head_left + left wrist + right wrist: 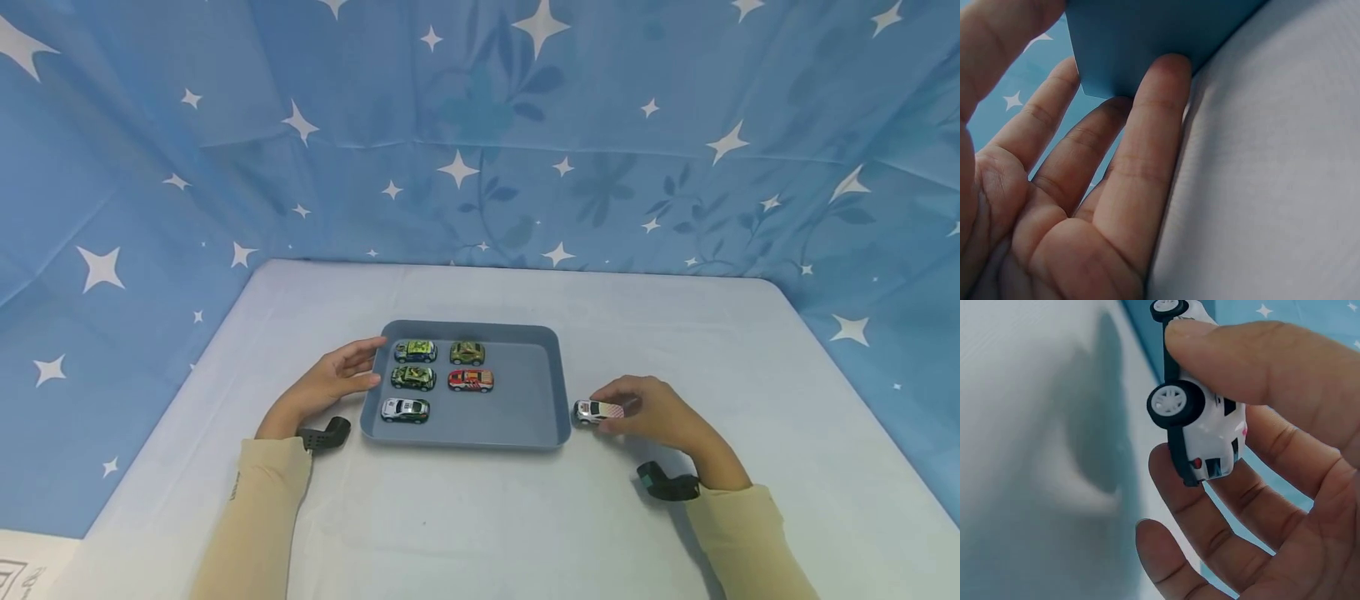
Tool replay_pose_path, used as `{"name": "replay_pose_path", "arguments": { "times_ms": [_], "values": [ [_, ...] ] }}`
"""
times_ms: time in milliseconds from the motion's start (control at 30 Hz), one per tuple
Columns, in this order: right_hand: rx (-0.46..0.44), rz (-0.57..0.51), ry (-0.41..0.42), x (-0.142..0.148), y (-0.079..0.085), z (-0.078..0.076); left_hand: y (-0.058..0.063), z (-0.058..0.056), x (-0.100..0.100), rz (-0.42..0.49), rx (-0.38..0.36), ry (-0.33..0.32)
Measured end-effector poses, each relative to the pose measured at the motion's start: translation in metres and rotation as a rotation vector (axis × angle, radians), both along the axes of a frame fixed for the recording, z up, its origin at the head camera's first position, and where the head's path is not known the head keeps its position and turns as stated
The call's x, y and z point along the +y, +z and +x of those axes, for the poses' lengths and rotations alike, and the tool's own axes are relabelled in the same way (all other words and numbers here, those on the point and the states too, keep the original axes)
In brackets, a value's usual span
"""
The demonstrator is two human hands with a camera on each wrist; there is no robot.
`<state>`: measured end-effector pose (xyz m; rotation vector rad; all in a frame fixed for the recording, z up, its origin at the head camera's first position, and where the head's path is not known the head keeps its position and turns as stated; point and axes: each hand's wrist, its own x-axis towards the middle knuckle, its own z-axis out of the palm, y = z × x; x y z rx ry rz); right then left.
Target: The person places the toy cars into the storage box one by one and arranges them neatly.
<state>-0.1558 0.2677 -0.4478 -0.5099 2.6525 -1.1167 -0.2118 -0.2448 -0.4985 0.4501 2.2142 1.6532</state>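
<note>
A white toy car (597,412) with a red-and-white patterned end is pinched between the thumb and fingers of my right hand (654,412), just off the tray's right edge. The right wrist view shows the same car (1210,434) tilted, its wheels facing left and the thumb on its side. At the left side of the blue-grey tray (517,429), my left hand (330,382) rests against the rim with extended fingers. Up close in the left wrist view, those fingers touch the tray's outer wall (1129,44). The far side of each hand is hidden.
Several toy cars stand in the tray's left and middle: a yellow-green one (416,351), an olive one (467,352), a camouflage one (412,377), a red one (471,381) and a white-green one (405,410). Behind the white table (480,517) hangs a blue starry curtain (480,133).
</note>
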Motion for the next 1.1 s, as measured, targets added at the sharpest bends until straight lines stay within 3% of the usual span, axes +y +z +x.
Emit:
{"name": "replay_pose_path", "arguments": {
  "times_ms": [267,833,1100],
  "values": [
    [0.021,-0.039,0.017,-0.005,0.011,0.004,0.001,0.001,-0.001,0.003,-0.017,0.005],
    [0.193,-0.116,0.14,-0.017,0.017,0.007,0.002,-0.001,0.001,0.015,-0.025,0.01],
    [0.178,-0.129,0.152,-0.029,0.019,0.005,0.003,0.0,0.002,0.001,-0.027,0.024]
  ]
}}
